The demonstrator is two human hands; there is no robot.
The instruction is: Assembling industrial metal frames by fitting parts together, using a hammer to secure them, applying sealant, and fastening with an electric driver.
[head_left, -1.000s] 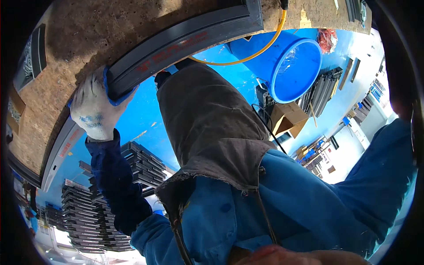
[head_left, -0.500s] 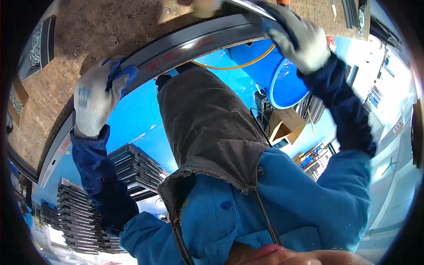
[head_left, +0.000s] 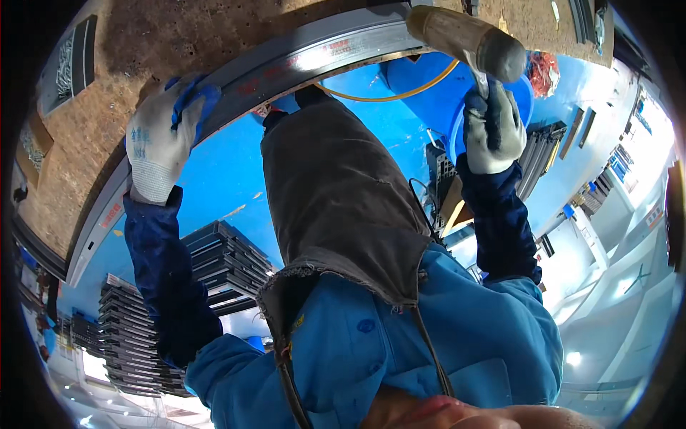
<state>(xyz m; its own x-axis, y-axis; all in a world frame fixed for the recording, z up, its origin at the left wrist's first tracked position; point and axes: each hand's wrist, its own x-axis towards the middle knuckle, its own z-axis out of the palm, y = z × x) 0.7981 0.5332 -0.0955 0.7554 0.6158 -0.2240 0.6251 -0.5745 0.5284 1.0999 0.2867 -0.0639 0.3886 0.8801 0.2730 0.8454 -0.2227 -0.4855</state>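
A long dark grey metal profile (head_left: 286, 68) with red print lies along the near edge of the workbench, curved by the lens. My left hand (head_left: 161, 139), in a white and blue work glove, is closed over this profile on the left, fingertips on its far side. My right hand (head_left: 494, 132), gloved too, is closed round the handle of a mallet (head_left: 457, 39). The mallet's thick cylindrical head is raised above the right end of the profile, its pale, worn face toward me. Most of the handle is hidden in my fist.
Chipboard workbench (head_left: 164, 43) carries a tray of screws (head_left: 66, 68) and a box of small metal parts (head_left: 32, 150) at left. Below are a blue barrel (head_left: 457, 125), a yellow hose (head_left: 389, 98) and stacked dark profiles (head_left: 225, 261). A red bundle (head_left: 543, 75) lies beyond the barrel.
My right hand has drawn back toward me from the profile's right end, and the mallet head has swung into clear view. My left hand keeps its hold on the profile, nearly unmoved.
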